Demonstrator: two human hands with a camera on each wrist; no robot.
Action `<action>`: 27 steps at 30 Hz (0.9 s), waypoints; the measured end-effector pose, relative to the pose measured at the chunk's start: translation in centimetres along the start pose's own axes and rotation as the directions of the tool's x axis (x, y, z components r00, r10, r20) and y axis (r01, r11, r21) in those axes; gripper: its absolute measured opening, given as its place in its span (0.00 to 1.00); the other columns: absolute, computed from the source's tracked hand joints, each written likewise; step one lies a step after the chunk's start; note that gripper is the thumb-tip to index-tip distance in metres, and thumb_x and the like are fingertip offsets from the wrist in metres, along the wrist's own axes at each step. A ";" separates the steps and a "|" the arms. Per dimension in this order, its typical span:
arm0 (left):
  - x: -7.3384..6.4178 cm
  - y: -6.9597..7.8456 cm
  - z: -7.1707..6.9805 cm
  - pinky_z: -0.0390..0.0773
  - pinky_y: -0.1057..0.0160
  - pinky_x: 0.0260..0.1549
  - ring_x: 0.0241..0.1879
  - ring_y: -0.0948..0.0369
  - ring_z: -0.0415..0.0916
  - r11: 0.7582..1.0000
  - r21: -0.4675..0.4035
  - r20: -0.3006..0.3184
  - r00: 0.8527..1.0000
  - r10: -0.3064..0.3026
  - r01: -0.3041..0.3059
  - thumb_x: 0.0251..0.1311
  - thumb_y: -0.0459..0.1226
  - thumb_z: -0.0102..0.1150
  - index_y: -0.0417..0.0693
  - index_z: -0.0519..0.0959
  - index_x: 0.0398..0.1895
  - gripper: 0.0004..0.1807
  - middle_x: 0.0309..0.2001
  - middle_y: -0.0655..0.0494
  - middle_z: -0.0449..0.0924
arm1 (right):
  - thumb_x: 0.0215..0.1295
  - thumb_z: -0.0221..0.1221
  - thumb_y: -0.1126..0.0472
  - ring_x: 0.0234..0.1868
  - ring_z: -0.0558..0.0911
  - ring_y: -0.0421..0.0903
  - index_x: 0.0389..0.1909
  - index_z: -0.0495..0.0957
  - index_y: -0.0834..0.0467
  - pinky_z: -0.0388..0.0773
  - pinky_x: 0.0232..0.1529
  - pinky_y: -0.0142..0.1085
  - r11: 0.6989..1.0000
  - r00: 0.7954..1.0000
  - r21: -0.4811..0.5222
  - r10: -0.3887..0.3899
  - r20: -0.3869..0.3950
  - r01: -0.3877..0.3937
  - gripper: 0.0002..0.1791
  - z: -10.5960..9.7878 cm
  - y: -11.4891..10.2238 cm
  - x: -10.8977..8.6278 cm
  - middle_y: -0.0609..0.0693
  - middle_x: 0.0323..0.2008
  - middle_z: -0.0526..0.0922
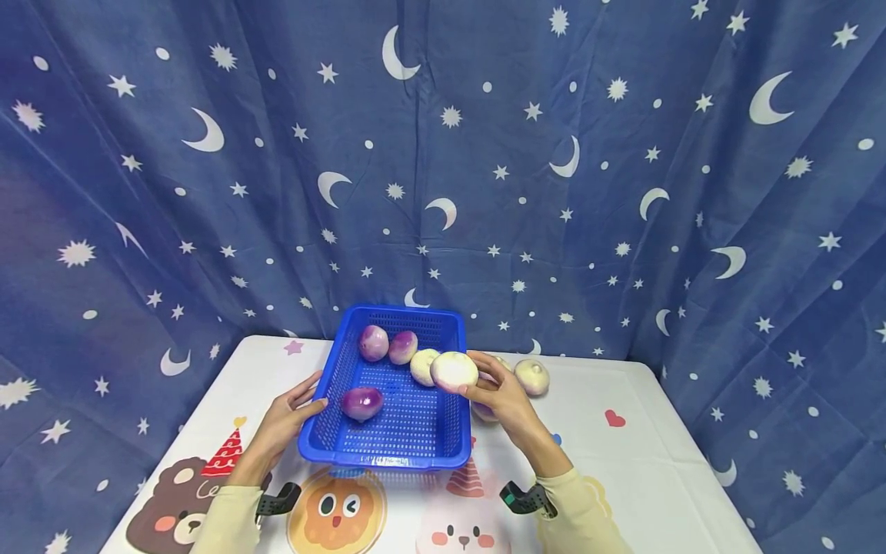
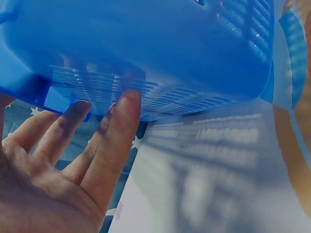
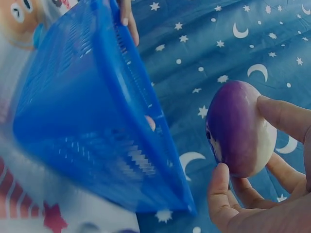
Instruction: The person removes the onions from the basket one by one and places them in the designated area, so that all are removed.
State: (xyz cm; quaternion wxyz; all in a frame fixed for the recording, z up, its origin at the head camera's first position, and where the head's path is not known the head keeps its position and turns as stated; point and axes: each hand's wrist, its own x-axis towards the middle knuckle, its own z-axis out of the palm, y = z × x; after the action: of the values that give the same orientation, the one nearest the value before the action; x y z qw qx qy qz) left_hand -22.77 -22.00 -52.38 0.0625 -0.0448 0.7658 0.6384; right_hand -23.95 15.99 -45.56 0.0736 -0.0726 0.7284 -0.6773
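Observation:
A blue plastic basket stands tilted at the table's middle. Inside lie several purple-and-white turnips, among them a purple one near the left wall and a pale one at the right. My left hand holds the basket's left rim, thumb over the edge; the left wrist view shows its fingers against the outer wall. With thumb and fingertips my right hand grips another turnip, above the basket's right side in the head view. Its white side faces the head camera.
Right of the basket more turnips sit on the table, one pale turnip at the back and others partly hidden behind my right hand. A white cloth with cartoon prints covers the table. Behind it hangs a blue star-and-moon curtain.

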 end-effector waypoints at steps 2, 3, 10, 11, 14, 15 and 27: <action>0.0 -0.1 0.0 0.78 0.49 0.57 0.67 0.39 0.68 1.000 0.000 0.001 1.000 -0.002 0.002 0.67 0.43 0.59 0.57 0.56 0.77 0.37 0.75 0.37 0.57 | 0.56 0.69 0.64 0.58 0.79 0.50 0.66 0.71 0.50 0.79 0.51 0.35 1.000 1.000 -0.007 0.003 -0.013 -0.003 0.35 -0.6 0.2 -0.4 0.56 0.64 0.72; 0.1 -0.1 0.0 0.79 0.49 0.57 0.67 0.39 0.68 1.000 -0.001 0.003 1.000 -0.002 0.002 0.67 0.43 0.59 0.57 0.56 0.77 0.38 0.74 0.37 0.57 | 0.56 0.69 0.65 0.58 0.79 0.50 0.66 0.71 0.51 0.79 0.51 0.35 1.000 1.000 -0.015 0.001 -0.021 -0.002 0.35 -0.8 0.3 -0.6 0.56 0.64 0.72; 0.2 -0.1 0.0 0.79 0.49 0.56 0.66 0.39 0.68 1.000 -0.017 0.008 1.000 -0.005 0.005 0.67 0.42 0.59 0.57 0.56 0.77 0.37 0.75 0.37 0.56 | 0.57 0.68 0.66 0.59 0.76 0.54 0.67 0.69 0.55 0.77 0.52 0.31 0.995 0.998 -0.099 -0.002 -0.064 -0.004 0.36 -2.7 1.0 -1.7 0.60 0.64 0.71; 0.2 -0.1 -0.1 0.79 0.49 0.56 0.67 0.39 0.68 1.000 -0.014 0.007 1.000 -0.007 0.007 0.67 0.42 0.59 0.57 0.56 0.77 0.37 0.75 0.37 0.56 | 0.57 0.68 0.66 0.59 0.77 0.54 0.67 0.69 0.55 0.77 0.52 0.30 0.994 0.997 -0.107 0.002 -0.076 -0.010 0.36 -2.9 1.2 -1.7 0.60 0.64 0.71; 0.2 -0.1 -0.1 0.78 0.48 0.57 0.67 0.39 0.67 1.000 0.003 -0.001 1.000 -0.014 0.014 0.67 0.43 0.59 0.58 0.56 0.77 0.37 0.75 0.37 0.56 | 0.57 0.68 0.66 0.56 0.78 0.52 0.67 0.69 0.55 0.76 0.50 0.30 0.991 0.995 -0.130 0.009 -0.101 -0.022 0.36 -3.6 1.6 -2.0 0.60 0.64 0.71; 0.2 -0.1 -0.1 0.78 0.47 0.58 0.67 0.39 0.67 1.000 0.005 -0.002 1.000 -0.017 0.017 0.67 0.44 0.59 0.58 0.56 0.77 0.37 0.75 0.37 0.56 | 0.57 0.68 0.66 0.56 0.78 0.52 0.67 0.69 0.55 0.77 0.50 0.30 0.991 0.994 -0.129 0.012 -0.108 -0.026 0.35 -3.8 1.8 -2.1 0.59 0.64 0.72; 0.2 0.0 -0.1 0.79 0.49 0.57 0.67 0.39 0.68 0.999 0.017 -0.009 0.999 -0.031 0.031 0.66 0.44 0.59 0.59 0.57 0.77 0.37 0.75 0.37 0.57 | 0.55 0.70 0.64 0.50 0.82 0.44 0.65 0.71 0.51 0.78 0.51 0.34 0.994 0.986 -0.086 0.057 -0.155 -0.071 0.35 -6.0 4.7 -3.2 0.56 0.62 0.72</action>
State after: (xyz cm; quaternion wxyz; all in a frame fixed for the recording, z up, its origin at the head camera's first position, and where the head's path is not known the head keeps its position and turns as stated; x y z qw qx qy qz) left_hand -22.93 -22.07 -52.39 0.0694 -0.0588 0.7709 0.6305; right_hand -22.07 22.88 -49.76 0.0361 -0.0002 0.7640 -0.6442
